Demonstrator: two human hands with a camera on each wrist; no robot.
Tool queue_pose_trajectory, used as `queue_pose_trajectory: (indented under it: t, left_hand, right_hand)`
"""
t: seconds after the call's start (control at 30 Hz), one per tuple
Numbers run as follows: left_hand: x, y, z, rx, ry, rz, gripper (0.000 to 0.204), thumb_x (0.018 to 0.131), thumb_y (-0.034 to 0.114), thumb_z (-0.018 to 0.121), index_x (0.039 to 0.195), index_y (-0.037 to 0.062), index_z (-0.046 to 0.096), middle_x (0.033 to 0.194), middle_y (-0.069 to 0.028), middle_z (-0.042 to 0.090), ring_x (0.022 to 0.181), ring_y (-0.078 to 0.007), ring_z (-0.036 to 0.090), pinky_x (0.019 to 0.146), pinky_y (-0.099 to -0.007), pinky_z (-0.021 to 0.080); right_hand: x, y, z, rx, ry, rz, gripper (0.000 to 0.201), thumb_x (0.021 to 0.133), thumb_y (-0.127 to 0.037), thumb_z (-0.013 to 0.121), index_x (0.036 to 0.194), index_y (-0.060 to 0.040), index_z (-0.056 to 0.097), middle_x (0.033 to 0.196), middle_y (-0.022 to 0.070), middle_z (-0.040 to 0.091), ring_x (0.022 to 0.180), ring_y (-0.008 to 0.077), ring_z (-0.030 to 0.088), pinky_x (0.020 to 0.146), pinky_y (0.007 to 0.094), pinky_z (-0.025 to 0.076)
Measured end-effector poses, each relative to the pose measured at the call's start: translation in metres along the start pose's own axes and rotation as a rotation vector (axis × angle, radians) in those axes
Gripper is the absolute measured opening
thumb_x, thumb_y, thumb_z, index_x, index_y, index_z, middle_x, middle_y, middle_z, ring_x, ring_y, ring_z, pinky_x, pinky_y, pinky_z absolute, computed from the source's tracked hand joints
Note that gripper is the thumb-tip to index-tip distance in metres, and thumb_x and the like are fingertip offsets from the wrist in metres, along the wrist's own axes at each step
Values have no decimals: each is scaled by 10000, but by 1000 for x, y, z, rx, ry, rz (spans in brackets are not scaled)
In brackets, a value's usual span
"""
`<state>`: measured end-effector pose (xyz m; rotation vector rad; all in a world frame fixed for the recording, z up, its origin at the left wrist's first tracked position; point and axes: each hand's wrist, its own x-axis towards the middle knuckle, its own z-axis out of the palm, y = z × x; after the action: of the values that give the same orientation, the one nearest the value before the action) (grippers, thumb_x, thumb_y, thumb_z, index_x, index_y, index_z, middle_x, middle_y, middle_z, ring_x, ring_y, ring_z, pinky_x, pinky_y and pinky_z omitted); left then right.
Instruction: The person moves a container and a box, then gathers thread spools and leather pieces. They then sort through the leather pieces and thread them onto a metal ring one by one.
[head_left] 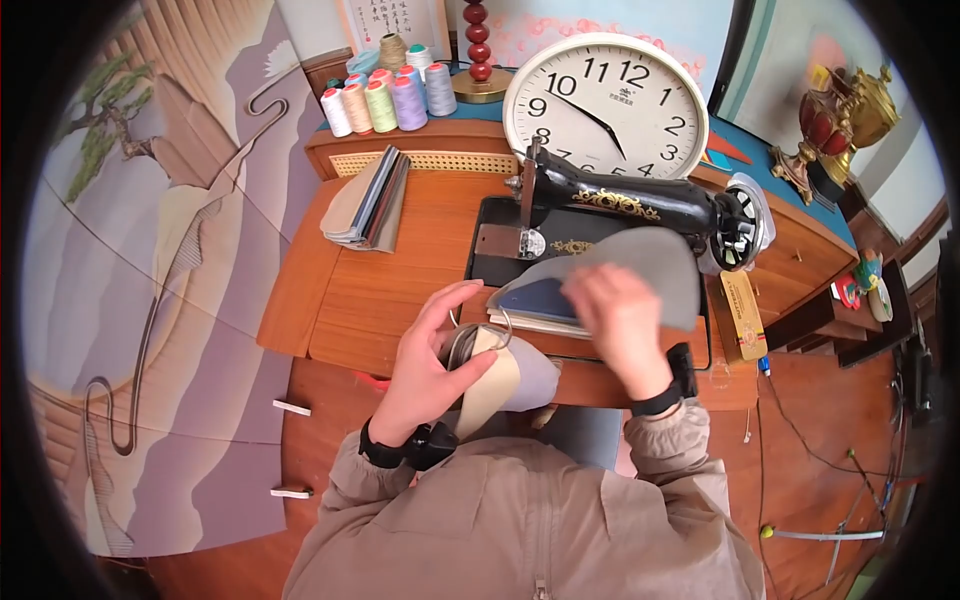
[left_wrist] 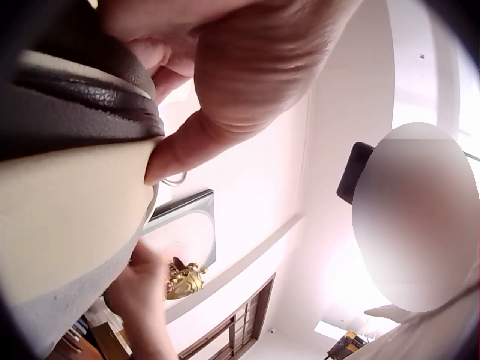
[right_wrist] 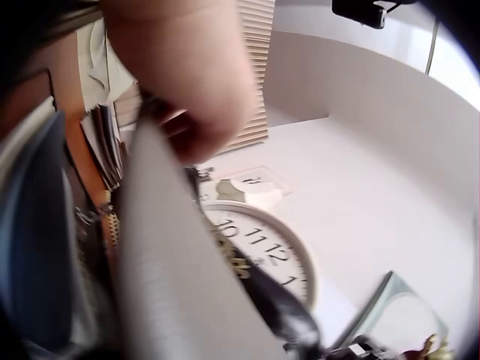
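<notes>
My left hand (head_left: 432, 350) grips a bundle of leather-like swatches, with brown folds, a cream sheet (head_left: 488, 385) and a lavender-grey sheet (head_left: 532, 382). A metal ring (head_left: 507, 322) stands up at the bundle's top edge. In the left wrist view the thumb (left_wrist: 184, 150) presses on the cream sheet. My right hand (head_left: 622, 325), blurred, pinches a large grey swatch (head_left: 660, 265) that stands raised and bent. Under it lie a dark blue swatch (head_left: 540, 300) and paler layers. The grey swatch (right_wrist: 176, 270) fills much of the right wrist view and partly hides the sewing machine.
A black sewing machine (head_left: 620, 198) stands just behind the grey swatch, before a large round clock (head_left: 610, 105). Another swatch stack (head_left: 365, 205) lies at left on the wooden table (head_left: 400, 290). Thread spools (head_left: 380, 108) stand behind; a yellow box (head_left: 740, 318) lies at right.
</notes>
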<state>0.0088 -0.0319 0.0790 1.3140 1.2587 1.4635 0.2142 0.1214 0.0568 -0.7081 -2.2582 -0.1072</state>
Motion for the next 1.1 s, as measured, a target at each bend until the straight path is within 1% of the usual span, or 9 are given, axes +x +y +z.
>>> queue_pose_trajectory:
  t: [0.03,0.13,0.23,0.3,0.4,0.5,0.73,1.03,1.1]
  left_hand:
    - [-1,0,-1,-14,55,0,683,805,-89,689,1433,-7,433,1504,-117,347,1194,-160,559,953,-303,513]
    - [-2,-1,-4,-84,151,-13,661,828,-94,682,1432,-20,424,1492,-112,386,1136,-158,602,929,-291,523]
    - [-3,-6,-5,-156,224,-37,639,849,-91,676,1431,-27,420,1479,-106,422,1100,-152,623,913,-288,529]
    - [-1,-9,-2,-187,248,-37,627,861,-86,673,1431,-29,419,1474,-103,436,1084,-150,632,906,-288,531]
    - [1,-12,1,-293,258,-28,589,895,-56,653,1434,-25,417,1486,-107,432,1092,-148,631,914,-279,524]
    - [0,-16,-1,-357,255,-27,544,931,-28,621,1435,-24,418,1495,-116,425,1108,-148,628,935,-271,512]
    - [-6,-16,-12,-398,262,31,580,943,-19,613,1466,-27,362,1480,-118,435,1135,-145,612,952,-278,504]
    - [-11,-12,-20,-427,204,48,839,811,-78,738,1514,-6,284,1368,-114,519,1110,-145,609,941,-284,499]
    - [-11,-13,-22,-433,167,64,850,816,-99,726,1522,-2,263,1496,-85,305,1160,-158,583,944,-288,516]
  right_hand:
    - [-10,-5,12,95,-156,-8,212,822,-172,754,1002,-73,699,847,75,628,749,267,611,667,378,514]
    - [-19,-23,18,216,-157,54,185,839,-164,740,987,-67,689,885,84,650,787,274,631,690,376,520]
    - [-16,-52,-9,307,100,168,196,836,-160,744,968,-35,672,886,86,656,807,288,637,708,382,525]
    - [-19,-72,-17,395,45,-37,300,801,-182,783,999,-12,635,953,111,626,862,318,620,725,399,527]
    - [-6,-100,-20,435,-85,43,464,750,-203,833,1086,-1,586,1078,140,578,943,333,597,743,407,532]
    - [-8,-103,-12,476,-120,118,609,726,-209,853,1199,-2,531,1175,166,523,1017,350,582,770,401,537]
    - [-5,-100,-8,872,-209,164,570,786,-11,739,1310,15,516,1317,192,502,1155,317,583,924,394,548]
    - [-8,-102,-4,993,-219,260,513,832,12,730,1314,44,560,1338,190,526,1145,274,602,895,349,565]
    - [-8,-104,-3,1026,-237,312,501,836,5,736,1307,45,570,1334,188,534,1134,265,607,885,347,567]
